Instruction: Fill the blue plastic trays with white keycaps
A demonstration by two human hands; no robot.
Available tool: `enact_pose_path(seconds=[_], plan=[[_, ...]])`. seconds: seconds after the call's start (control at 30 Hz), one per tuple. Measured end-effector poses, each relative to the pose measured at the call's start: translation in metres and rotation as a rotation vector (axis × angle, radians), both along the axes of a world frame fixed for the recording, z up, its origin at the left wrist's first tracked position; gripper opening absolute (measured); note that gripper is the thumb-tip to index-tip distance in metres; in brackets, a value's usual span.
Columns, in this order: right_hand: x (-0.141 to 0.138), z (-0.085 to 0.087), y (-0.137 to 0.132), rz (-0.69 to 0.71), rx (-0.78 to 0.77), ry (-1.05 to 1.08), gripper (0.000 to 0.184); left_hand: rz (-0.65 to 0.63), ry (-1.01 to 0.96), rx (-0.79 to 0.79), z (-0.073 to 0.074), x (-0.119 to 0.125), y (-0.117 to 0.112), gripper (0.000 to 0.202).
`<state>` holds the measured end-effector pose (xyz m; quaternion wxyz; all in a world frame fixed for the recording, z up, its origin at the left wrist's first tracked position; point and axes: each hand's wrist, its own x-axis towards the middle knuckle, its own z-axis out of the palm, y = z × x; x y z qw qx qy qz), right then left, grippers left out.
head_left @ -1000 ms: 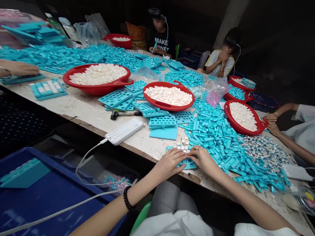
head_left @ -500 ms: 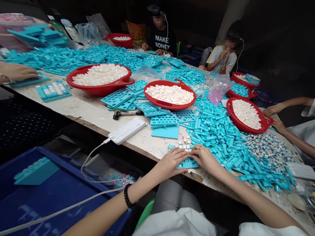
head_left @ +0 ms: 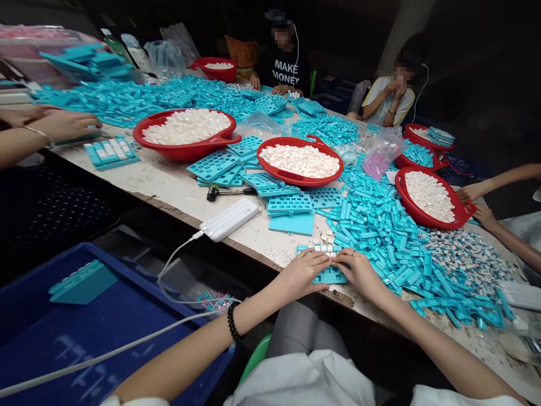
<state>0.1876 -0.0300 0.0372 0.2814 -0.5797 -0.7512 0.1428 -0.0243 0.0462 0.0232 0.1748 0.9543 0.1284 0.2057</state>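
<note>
Keycap seating, or so it looks: white keycaps sit in a row along the far edge of the turquoise plastic tray under my hands. My left hand and right hand both lie flat on that tray, fingers fairly spread, fingertips almost meeting at its middle, pressing down. Whether either one pinches a cap I can't tell, my fingers cover it. The part of the tray nearest me looks bare of caps. Next move calls for a fresh cap from the loose white caps just beyond the tray. Right of the tray, heaped turquoise frames; farther right, a red basin of white caps. Left of the tray, a white power bank on the table edge; black beaded bracelet on my left wrist.
</note>
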Motion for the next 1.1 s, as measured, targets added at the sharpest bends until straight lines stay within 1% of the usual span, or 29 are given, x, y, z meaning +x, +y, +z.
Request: enact_pose_path(seconds=[0.13, 0.3, 0.4, 0.57, 0.63, 0.7, 0.77, 0.83, 0.9, 0.97, 1.03, 1.1], plan=[[-0.001, -0.003, -0.002, 0.009, 0.043, -0.074, 0.02, 0.017, 0.037, 0.042, 0.003, 0.002, -0.003, 0.056], [-0.006, -0.006, -0.008, 0.009, 0.089, -0.123, 0.02, 0.001, 0.039, 0.078, 0.0, 0.001, -0.007, 0.05], [-0.005, -0.006, -0.007, 0.019, 0.078, -0.133, 0.018, -0.015, 0.03, 0.058, 0.001, 0.002, -0.005, 0.05], [-0.005, -0.005, -0.003, -0.017, 0.028, -0.129, 0.018, -0.016, 0.022, -0.028, 0.01, 0.002, -0.004, 0.056], [-0.006, -0.002, -0.002, -0.042, -0.002, -0.082, 0.018, -0.009, 0.016, -0.072, 0.014, 0.001, -0.004, 0.056], [-0.006, 0.003, -0.002, -0.085, -0.015, 0.025, 0.019, -0.013, -0.001, -0.157, 0.019, -0.001, -0.003, 0.053], [-0.004, 0.008, -0.003, -0.149, 0.01, 0.156, 0.021, 0.008, -0.025, -0.266, 0.025, -0.002, -0.001, 0.049], [-0.002, 0.013, -0.005, -0.222, 0.072, 0.26, 0.022, 0.071, -0.034, -0.297, 0.03, 0.0, 0.002, 0.056], [-0.002, 0.016, -0.009, -0.283, 0.137, 0.336, 0.021, 0.118, 0.001, -0.224, 0.032, 0.004, 0.005, 0.074], [-0.006, 0.016, -0.015, -0.334, 0.171, 0.408, 0.019, 0.122, 0.062, -0.13, 0.029, 0.008, 0.007, 0.091], [-0.015, 0.011, -0.023, -0.386, 0.183, 0.477, 0.018, 0.125, 0.1, -0.075, 0.025, 0.011, 0.008, 0.099], [-0.028, 0.003, -0.03, -0.455, 0.188, 0.527, 0.019, 0.147, 0.082, -0.022, 0.02, 0.011, 0.006, 0.1]])
